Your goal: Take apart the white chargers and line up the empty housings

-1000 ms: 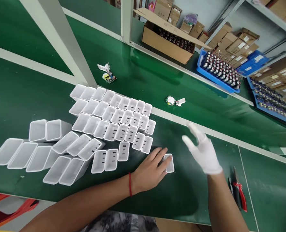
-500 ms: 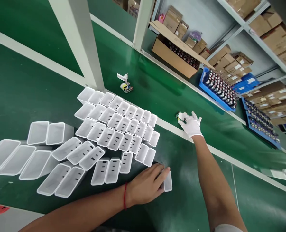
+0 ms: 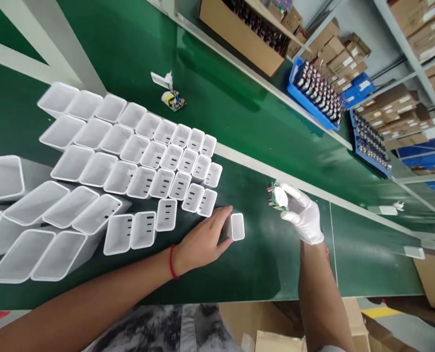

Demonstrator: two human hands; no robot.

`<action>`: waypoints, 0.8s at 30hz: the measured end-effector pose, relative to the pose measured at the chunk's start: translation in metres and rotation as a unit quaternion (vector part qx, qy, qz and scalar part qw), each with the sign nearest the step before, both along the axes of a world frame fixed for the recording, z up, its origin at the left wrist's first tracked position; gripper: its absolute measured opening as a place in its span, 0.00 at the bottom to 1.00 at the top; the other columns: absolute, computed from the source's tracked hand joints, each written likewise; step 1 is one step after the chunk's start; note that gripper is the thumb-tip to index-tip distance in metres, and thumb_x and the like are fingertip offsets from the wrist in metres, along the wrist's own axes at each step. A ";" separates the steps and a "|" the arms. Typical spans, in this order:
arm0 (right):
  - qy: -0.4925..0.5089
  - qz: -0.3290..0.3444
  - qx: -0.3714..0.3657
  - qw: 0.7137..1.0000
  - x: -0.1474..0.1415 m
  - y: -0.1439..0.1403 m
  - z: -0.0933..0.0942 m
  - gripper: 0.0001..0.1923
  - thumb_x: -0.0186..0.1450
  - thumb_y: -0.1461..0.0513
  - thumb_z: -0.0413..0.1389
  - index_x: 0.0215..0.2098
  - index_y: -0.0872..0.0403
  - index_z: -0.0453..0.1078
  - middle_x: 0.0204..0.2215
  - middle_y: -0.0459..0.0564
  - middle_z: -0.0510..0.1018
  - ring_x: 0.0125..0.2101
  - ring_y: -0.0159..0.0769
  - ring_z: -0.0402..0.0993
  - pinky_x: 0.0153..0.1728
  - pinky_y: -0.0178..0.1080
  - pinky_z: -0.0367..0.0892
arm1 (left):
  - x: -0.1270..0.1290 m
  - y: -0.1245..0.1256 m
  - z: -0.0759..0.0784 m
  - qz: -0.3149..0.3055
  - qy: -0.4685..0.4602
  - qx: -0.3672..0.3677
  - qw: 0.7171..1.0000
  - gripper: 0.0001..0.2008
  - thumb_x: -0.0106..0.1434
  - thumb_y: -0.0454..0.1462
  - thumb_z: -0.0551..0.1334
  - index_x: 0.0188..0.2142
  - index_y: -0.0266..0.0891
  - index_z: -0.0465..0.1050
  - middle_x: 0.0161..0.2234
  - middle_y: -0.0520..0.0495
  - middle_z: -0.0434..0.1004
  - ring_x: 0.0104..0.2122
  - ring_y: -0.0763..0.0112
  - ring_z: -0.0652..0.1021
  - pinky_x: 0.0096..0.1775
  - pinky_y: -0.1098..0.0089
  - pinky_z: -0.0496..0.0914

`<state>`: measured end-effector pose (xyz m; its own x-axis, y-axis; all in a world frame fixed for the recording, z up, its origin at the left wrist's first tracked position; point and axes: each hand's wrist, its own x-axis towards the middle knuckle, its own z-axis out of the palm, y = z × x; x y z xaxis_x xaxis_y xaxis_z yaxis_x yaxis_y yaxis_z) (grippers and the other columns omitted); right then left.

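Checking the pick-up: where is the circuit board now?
Head view, right of centre: circuit board held in the gloved right hand, above the green table.

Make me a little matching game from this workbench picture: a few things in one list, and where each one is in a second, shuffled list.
Things:
1. left hand
2. right hand
3. blue tray
4. loose circuit board

Places:
A. on the green belt beyond the white shells
B. holding a circuit board part
C. gripping a single white shell
D. at the far edge by the cardboard boxes

Pairs: 1-C, 2-B, 3-D, 4-A

2 blue trays (image 3: 314, 105), 2 circuit boards (image 3: 278, 196).
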<state>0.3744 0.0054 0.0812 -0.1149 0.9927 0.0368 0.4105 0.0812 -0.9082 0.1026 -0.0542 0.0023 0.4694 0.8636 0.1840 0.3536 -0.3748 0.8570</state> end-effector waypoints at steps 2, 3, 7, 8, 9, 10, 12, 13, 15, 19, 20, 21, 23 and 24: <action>-0.045 -0.010 0.006 0.999 -0.004 -0.021 0.005 0.36 0.47 0.51 0.72 0.52 0.46 0.71 0.53 0.53 0.74 0.40 0.40 0.75 0.35 0.43 0.74 | -0.001 0.001 0.001 -0.009 0.000 -0.012 1.000 0.32 0.64 0.34 0.60 0.64 0.38 0.48 0.60 0.35 0.65 0.61 0.54 0.69 0.60 0.52 0.68; -0.065 -0.013 0.011 0.998 -0.007 -0.031 0.009 0.35 0.47 0.53 0.73 0.51 0.47 0.71 0.52 0.53 0.73 0.36 0.37 0.74 0.32 0.41 0.73 | -0.001 0.002 0.002 -0.012 0.002 -0.017 1.000 0.32 0.64 0.34 0.61 0.64 0.39 0.49 0.60 0.35 0.65 0.60 0.55 0.69 0.60 0.52 0.67; -0.175 0.043 0.072 0.981 -0.023 -0.057 0.022 0.30 0.52 0.53 0.70 0.51 0.48 0.70 0.50 0.54 0.73 0.42 0.41 0.74 0.34 0.42 0.74 | -0.001 0.004 0.005 -0.016 0.008 -0.020 1.000 0.28 0.66 0.35 0.59 0.62 0.41 0.52 0.59 0.39 0.66 0.60 0.56 0.69 0.61 0.53 0.67; -0.221 0.065 0.102 0.968 -0.027 -0.060 0.023 0.31 0.53 0.53 0.70 0.52 0.47 0.69 0.49 0.54 0.74 0.47 0.45 0.73 0.39 0.46 0.74 | -0.001 0.004 0.006 -0.017 0.009 -0.018 1.000 0.27 0.66 0.35 0.59 0.62 0.41 0.53 0.59 0.39 0.66 0.60 0.56 0.69 0.61 0.54 0.67; -0.266 0.087 0.136 0.950 -0.032 -0.062 0.025 0.31 0.54 0.53 0.69 0.54 0.46 0.68 0.47 0.53 0.75 0.50 0.48 0.72 0.45 0.50 0.73 | -0.001 0.004 0.006 -0.019 0.009 -0.016 1.000 0.27 0.66 0.36 0.58 0.62 0.41 0.53 0.59 0.39 0.66 0.61 0.57 0.68 0.61 0.55 0.67; -0.305 0.105 0.167 0.932 -0.037 -0.062 0.025 0.32 0.55 0.53 0.68 0.55 0.44 0.67 0.44 0.51 0.76 0.52 0.49 0.71 0.50 0.54 0.71 | -0.001 0.004 0.006 -0.023 0.009 -0.014 1.000 0.27 0.67 0.36 0.58 0.63 0.41 0.53 0.59 0.39 0.65 0.61 0.57 0.68 0.61 0.55 0.66; -0.365 0.130 0.206 0.899 -0.046 -0.060 0.025 0.31 0.56 0.53 0.67 0.56 0.43 0.66 0.41 0.49 0.77 0.52 0.50 0.72 0.56 0.60 0.65 | -0.002 0.005 0.006 -0.031 0.007 -0.012 0.999 0.27 0.67 0.36 0.58 0.63 0.41 0.52 0.60 0.39 0.65 0.61 0.57 0.68 0.61 0.56 0.66; -0.386 0.140 0.214 0.887 -0.050 -0.058 0.025 0.30 0.57 0.53 0.66 0.56 0.43 0.66 0.40 0.49 0.77 0.51 0.50 0.72 0.56 0.61 0.64 | -0.002 0.005 0.005 -0.033 0.005 -0.010 0.999 0.28 0.67 0.36 0.58 0.64 0.41 0.52 0.60 0.39 0.65 0.61 0.57 0.68 0.61 0.56 0.67; -0.412 0.153 0.217 0.872 -0.057 -0.054 0.025 0.27 0.57 0.53 0.65 0.54 0.45 0.68 0.39 0.49 0.78 0.50 0.50 0.73 0.56 0.61 0.65 | -0.003 0.005 0.004 -0.034 0.004 -0.007 0.999 0.28 0.67 0.36 0.58 0.64 0.41 0.52 0.60 0.40 0.65 0.61 0.58 0.68 0.62 0.56 0.66; -0.428 0.184 0.231 0.854 -0.068 -0.048 0.029 0.21 0.57 0.55 0.64 0.48 0.49 0.72 0.37 0.50 0.78 0.47 0.49 0.74 0.53 0.58 0.67 | -0.004 0.004 0.003 -0.043 0.010 -0.010 0.999 0.28 0.67 0.35 0.59 0.63 0.40 0.53 0.60 0.40 0.65 0.61 0.60 0.68 0.62 0.57 0.66; -0.434 0.190 0.233 0.849 -0.070 -0.047 0.030 0.21 0.57 0.55 0.64 0.47 0.50 0.72 0.37 0.50 0.78 0.47 0.49 0.73 0.52 0.58 0.67 | -0.004 0.004 0.003 -0.044 0.010 -0.013 0.999 0.28 0.67 0.35 0.59 0.63 0.40 0.53 0.61 0.41 0.65 0.61 0.60 0.67 0.63 0.57 0.65; -0.443 0.192 0.231 0.845 -0.072 -0.046 0.030 0.20 0.57 0.55 0.64 0.47 0.51 0.73 0.37 0.50 0.78 0.47 0.50 0.73 0.52 0.58 0.68 | -0.004 0.004 0.003 -0.044 0.008 -0.015 0.999 0.28 0.67 0.35 0.59 0.63 0.40 0.52 0.61 0.41 0.65 0.61 0.60 0.67 0.63 0.56 0.65; -0.458 0.186 0.215 0.842 -0.076 -0.046 0.032 0.19 0.57 0.55 0.63 0.46 0.51 0.73 0.38 0.51 0.78 0.48 0.50 0.72 0.51 0.57 0.68 | -0.004 0.005 0.003 -0.044 0.004 -0.016 0.999 0.28 0.67 0.35 0.59 0.63 0.40 0.52 0.60 0.41 0.65 0.61 0.60 0.67 0.63 0.56 0.65; -0.463 0.181 0.204 0.843 -0.077 -0.046 0.033 0.19 0.57 0.55 0.63 0.46 0.50 0.73 0.38 0.51 0.78 0.48 0.50 0.72 0.50 0.57 0.69 | -0.004 0.005 0.003 -0.045 0.001 -0.015 0.999 0.28 0.67 0.34 0.59 0.63 0.40 0.52 0.60 0.41 0.65 0.61 0.60 0.67 0.63 0.57 0.65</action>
